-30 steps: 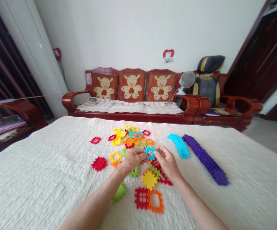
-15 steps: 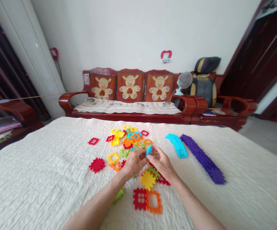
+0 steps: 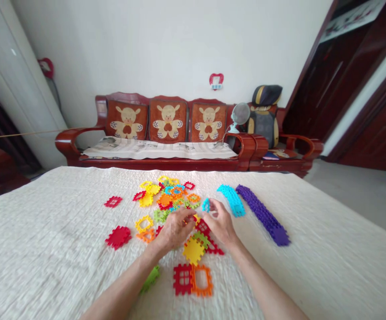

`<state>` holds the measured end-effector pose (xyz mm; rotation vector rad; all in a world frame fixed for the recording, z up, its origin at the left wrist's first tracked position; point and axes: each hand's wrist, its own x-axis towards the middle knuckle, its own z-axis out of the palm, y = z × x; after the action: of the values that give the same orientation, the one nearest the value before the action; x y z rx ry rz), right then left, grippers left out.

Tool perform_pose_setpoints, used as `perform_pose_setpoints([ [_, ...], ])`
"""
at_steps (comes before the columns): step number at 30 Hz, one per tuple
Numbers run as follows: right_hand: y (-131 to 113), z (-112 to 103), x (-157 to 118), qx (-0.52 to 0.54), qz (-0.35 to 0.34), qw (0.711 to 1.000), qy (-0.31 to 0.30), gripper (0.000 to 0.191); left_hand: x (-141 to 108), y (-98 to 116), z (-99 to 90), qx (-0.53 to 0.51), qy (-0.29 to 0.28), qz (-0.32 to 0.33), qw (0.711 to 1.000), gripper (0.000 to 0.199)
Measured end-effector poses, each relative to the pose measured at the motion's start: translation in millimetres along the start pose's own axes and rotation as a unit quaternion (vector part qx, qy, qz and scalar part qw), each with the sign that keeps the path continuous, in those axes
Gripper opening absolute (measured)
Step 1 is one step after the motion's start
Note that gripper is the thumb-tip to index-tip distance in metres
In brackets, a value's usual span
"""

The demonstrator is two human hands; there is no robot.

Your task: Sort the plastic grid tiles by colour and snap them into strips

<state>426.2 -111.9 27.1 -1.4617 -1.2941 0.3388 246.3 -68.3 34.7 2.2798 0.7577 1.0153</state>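
Note:
Between the thumb and fingers of my right hand (image 3: 220, 221) is a small light-blue piece (image 3: 206, 205), held up over the cloth. My left hand (image 3: 178, 226) is just left of it, apart from the blue piece, its fingers curled above the pile; whether it grips anything is hidden. Beneath and around the hands lie toothed plastic pieces: a yellow square (image 3: 194, 250), a red window piece (image 3: 182, 279) joined to an orange frame (image 3: 202, 280), a red piece (image 3: 118, 237) and a yellow frame (image 3: 144, 224). To the right lie a light-blue row (image 3: 232, 201) and a longer purple row (image 3: 263, 214).
A white quilted cloth (image 3: 62, 231) covers the table. Beyond its far edge stand a wooden sofa (image 3: 153, 163) with bear cushions, a small fan (image 3: 240, 114) and a chair with a massage pad (image 3: 263, 126).
My left hand has come away from the light-blue piece and moved a little left, while my right hand keeps it. The whole view has shifted, with things appearing further left.

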Motion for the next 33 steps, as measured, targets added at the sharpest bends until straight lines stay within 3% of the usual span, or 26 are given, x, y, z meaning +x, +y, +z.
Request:
perform_pose_setpoints([
  [4,32,-31,7,-0.224,-0.086,0.958,0.155,0.052,3,-8,-6.6,0.024,0.059,-0.054,0.996,0.024],
  [7,51,-49,8,-0.311,-0.069,0.925,0.207,0.05,5,-19,-12.2,0.006,0.099,-0.111,0.989,0.027],
  [14,69,-55,7,-0.375,-0.006,0.903,0.212,0.049,9,-42,-26.7,-0.059,0.166,-0.19,0.966,0.034],
  [21,75,-56,9,-0.39,0.023,0.897,0.206,0.051,11,-48,-39.8,-0.023,0.211,-0.197,0.957,0.033],
  [24,64,-52,8,-0.385,-0.015,0.894,0.227,0.06,11,-49,-44.1,0.02,0.211,-0.194,0.958,0.031],
  [28,48,-39,7,-0.329,-0.15,0.914,0.183,0.052,9,-48,-45.9,0.134,0.187,-0.158,0.96,0.028],
  [33,48,-21,6,-0.277,-0.212,0.932,0.103,0.037,3,-42,-36.6,0.224,0.015,-0.06,0.973,0.024],
])
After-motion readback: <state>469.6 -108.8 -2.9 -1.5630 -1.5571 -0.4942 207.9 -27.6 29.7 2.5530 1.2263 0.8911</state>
